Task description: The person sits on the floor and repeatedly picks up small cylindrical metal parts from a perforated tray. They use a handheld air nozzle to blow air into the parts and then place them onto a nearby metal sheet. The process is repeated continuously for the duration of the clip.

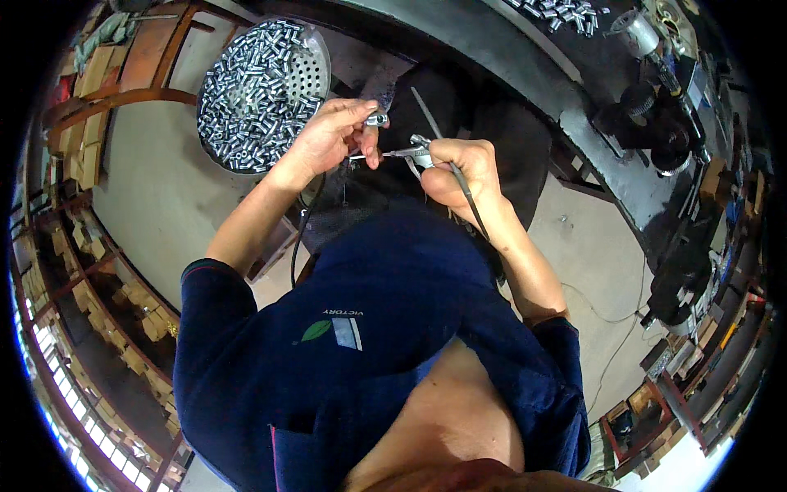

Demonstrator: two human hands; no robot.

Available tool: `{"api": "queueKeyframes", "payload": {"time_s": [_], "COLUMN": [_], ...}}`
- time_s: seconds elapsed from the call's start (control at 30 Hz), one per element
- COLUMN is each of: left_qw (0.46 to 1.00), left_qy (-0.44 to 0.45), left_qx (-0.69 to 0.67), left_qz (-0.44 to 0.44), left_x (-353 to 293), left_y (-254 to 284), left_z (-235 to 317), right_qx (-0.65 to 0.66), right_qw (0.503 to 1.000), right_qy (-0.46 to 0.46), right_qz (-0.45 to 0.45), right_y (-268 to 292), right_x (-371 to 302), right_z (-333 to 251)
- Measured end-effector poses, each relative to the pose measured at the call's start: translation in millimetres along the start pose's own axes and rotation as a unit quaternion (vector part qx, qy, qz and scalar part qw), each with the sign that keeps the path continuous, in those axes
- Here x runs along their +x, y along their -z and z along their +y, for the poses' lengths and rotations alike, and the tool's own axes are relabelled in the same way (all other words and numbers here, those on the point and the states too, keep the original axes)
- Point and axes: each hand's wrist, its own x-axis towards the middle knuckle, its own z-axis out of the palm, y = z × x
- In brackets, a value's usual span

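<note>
My left hand (332,141) pinches a small shiny metal cylinder (376,120) with a hole in its side between thumb and fingers. In my right hand (469,170) is a silver air blow gun (416,153), its thin nozzle pointing left to just below the left fingers. A long, slim grey file (434,119) is also held in the right hand, slanting across it with its narrow end away from me. Both hands are over my lap, close together but apart. The right fingertips are partly hidden behind the blow gun.
A round perforated metal basket (307,72) heaped with similar cylinders (246,102) stands at the far left. More cylinders (566,12) lie on the dark bench (492,53) ahead. Machinery (656,123) occupies the right side. A black hose (302,234) runs beside my left forearm.
</note>
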Motion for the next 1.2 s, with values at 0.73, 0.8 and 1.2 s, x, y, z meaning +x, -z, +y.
{"api": "queueKeyframes", "payload": {"time_s": [0.73, 0.8, 1.2], "left_qw": [0.968, 0.948, 0.663], "left_qy": [-0.094, -0.125, -0.322], "left_qx": [0.223, 0.292, 0.67], "left_qz": [-0.068, -0.033, 0.092], "left_x": [16, 19, 24], "left_y": [-42, -34, -13], "left_z": [16, 17, 21], "right_qx": [0.04, 0.061, 0.096], "right_qw": [0.997, 0.996, 0.994], "right_qy": [-0.029, -0.023, 0.053], "right_qz": [0.052, 0.061, 0.019], "right_y": [-3, 0, 13], "right_x": [0, -4, -19], "right_z": [9, 10, -26]}}
